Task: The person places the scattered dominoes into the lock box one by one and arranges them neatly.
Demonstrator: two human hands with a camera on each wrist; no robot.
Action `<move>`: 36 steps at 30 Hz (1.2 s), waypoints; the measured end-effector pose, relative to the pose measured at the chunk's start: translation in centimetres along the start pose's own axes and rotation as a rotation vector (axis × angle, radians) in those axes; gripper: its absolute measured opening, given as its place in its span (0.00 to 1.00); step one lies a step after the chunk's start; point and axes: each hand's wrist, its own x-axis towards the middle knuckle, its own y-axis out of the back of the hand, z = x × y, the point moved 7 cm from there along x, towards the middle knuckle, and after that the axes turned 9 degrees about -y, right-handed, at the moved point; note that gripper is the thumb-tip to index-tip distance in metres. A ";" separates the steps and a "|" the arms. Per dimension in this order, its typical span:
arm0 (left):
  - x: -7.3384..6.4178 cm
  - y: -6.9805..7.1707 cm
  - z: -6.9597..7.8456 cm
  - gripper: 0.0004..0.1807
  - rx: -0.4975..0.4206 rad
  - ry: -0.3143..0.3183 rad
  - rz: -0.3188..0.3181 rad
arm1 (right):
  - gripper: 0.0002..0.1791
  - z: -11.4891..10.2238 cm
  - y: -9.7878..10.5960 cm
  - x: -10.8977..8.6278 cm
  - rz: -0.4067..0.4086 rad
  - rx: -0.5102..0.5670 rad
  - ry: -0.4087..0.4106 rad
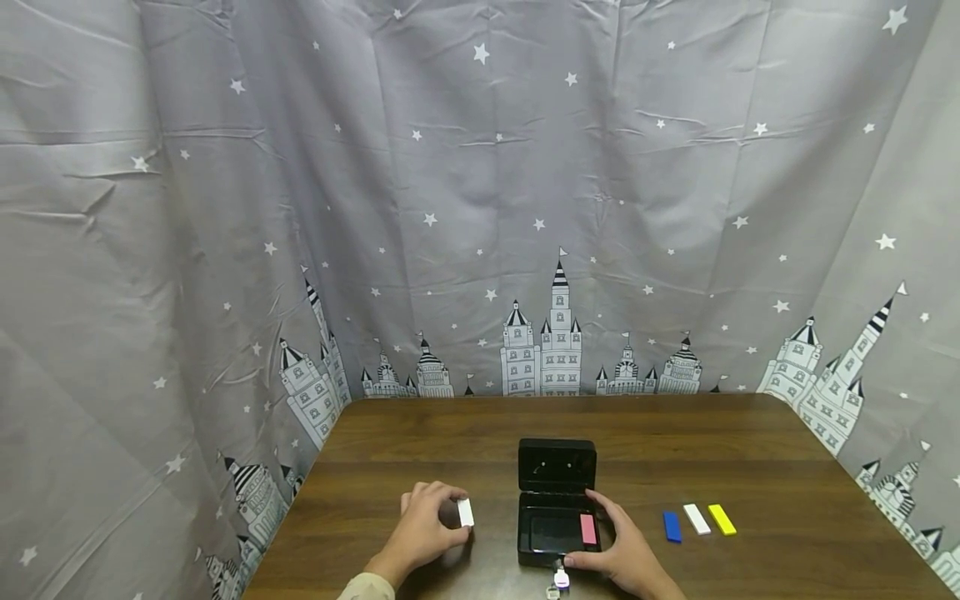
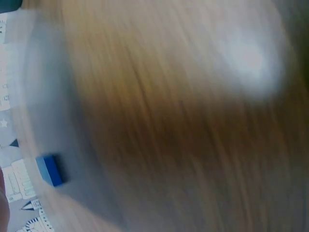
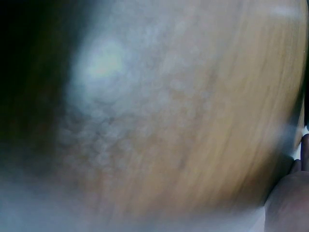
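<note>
A small white block (image 1: 466,512) is pinched between the thumb and fingers of my left hand (image 1: 426,527), left of a black lidded box (image 1: 523,546). The box's lid (image 1: 557,465) stands raised at the back. Inside, against the right wall, lies a pink block (image 1: 588,529). My right hand (image 1: 618,548) grips the box's right side, thumb at the front edge and fingers toward the back corner. Keys (image 1: 561,577) hang at the box's front. In the right wrist view only part of the hand (image 3: 288,203) shows, at the lower right edge; the rest is blurred.
On the table (image 1: 420,454), right of the box, a blue block (image 1: 672,527), a white block (image 1: 697,519) and a yellow block (image 1: 722,519) lie in a row. A grey curtain (image 1: 450,183) with stars and castles hangs behind the table and along its sides.
</note>
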 end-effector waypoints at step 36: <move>6.1 -8.3 9.4 0.23 0.021 -0.159 -0.269 | 0.55 0.4 -0.2 0.3 0.003 -0.029 -0.010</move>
